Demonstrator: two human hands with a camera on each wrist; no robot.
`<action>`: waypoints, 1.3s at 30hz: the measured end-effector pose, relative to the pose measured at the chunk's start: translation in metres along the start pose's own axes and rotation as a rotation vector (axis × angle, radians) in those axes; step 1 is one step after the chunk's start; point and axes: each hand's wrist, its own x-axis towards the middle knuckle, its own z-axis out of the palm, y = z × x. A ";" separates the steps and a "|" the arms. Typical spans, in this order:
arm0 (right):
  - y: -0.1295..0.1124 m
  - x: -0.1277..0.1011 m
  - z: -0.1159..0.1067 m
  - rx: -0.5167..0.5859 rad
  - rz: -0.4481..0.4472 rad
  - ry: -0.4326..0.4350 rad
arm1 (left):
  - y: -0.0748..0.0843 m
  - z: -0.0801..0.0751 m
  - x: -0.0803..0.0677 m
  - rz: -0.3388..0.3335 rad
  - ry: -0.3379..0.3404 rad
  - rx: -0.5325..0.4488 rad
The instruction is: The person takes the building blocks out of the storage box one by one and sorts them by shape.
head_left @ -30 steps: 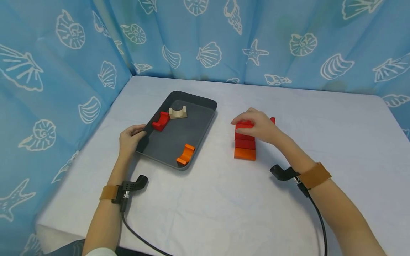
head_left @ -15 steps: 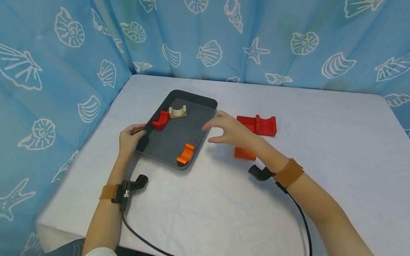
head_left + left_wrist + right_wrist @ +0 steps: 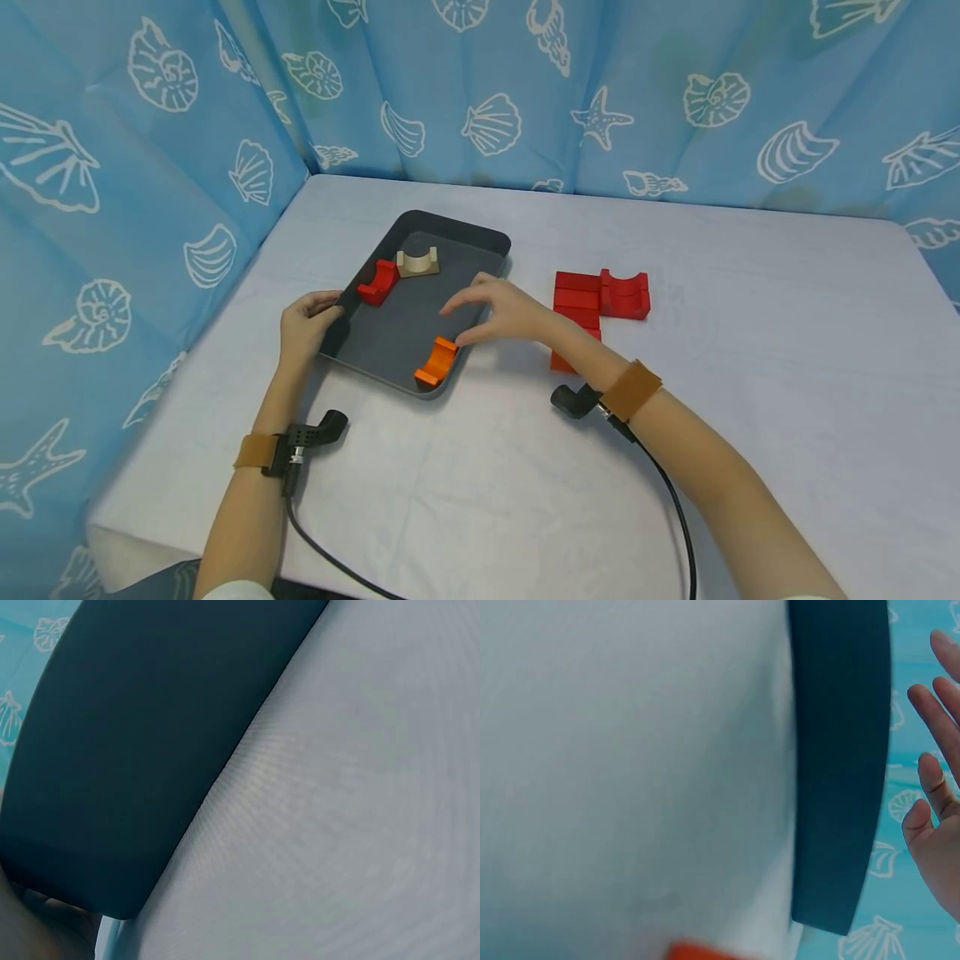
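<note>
The left hand [image 3: 306, 321] grips the near-left rim of the dark grey rectangular plastic tray [image 3: 390, 329], its fingers curled over the edge and the thumb on the outside. The tray lies on the pale grey cloth-covered tabletop [image 3: 750, 350], at about 10 o'clock from the middle of the cloth. The right hand [image 3: 501, 310] hangs over the tray's right side, fingers spread apart and loosely straight, holding nothing; its thumb tip sits just above the orange arched wooden block [image 3: 436, 362] that lies in the tray's near corner, and whether it touches cannot be told. At the tray's far end, toward 11 o'clock, a red arched wooden block [image 3: 377, 282] lies touching a pale natural-wood arched block [image 3: 417, 262]. Outside the tray, at 3 o'clock from it, a cluster of red wooden blocks [image 3: 600, 294] rests on the cloth, with an orange flat block [image 3: 558, 362] at its near end, partly hidden by the right forearm. The right wrist view shows the spread fingers [image 3: 933, 776] beside the tray's dark wall [image 3: 840, 765].
</note>
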 end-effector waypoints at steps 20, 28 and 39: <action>0.013 0.036 0.017 -0.043 0.059 -0.025 | -0.006 -0.006 0.002 0.042 -0.012 -0.052; 0.022 0.061 0.013 -0.089 0.063 0.162 | -0.005 -0.004 0.003 0.039 -0.011 -0.059; 0.022 0.099 0.024 -0.105 0.086 0.159 | -0.006 -0.005 0.004 0.055 -0.020 -0.042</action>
